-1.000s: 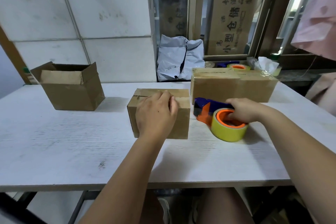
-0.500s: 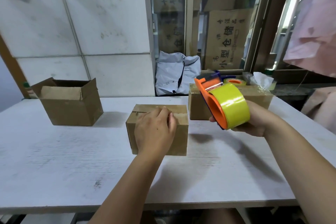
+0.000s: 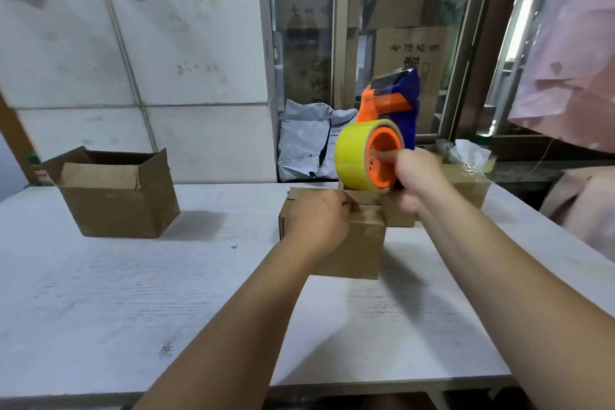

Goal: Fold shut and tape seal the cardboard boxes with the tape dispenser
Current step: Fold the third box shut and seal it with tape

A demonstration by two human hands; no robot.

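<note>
Two hands busy. Left hand (image 3: 316,220) pressed the closed box (image 3: 359,243) flaps flat, mid-table (image 3: 133,293); right hand (image 3: 416,183) gripped the tape dispenser (image 3: 376,143) just above. I judged: anchor tape past the edge, then pull straight along the seam.

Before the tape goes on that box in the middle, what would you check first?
1. Flaps of the box folded shut: ok, the left hand lies on top.
2. Grip on the dispenser: ok, the right hand holds it.
3. Dispenser above the box's far edge: ok.
4. Tape end pinched or stuck down: cannot tell, blurred.
5. The open box sits apart at left: ok.
</note>
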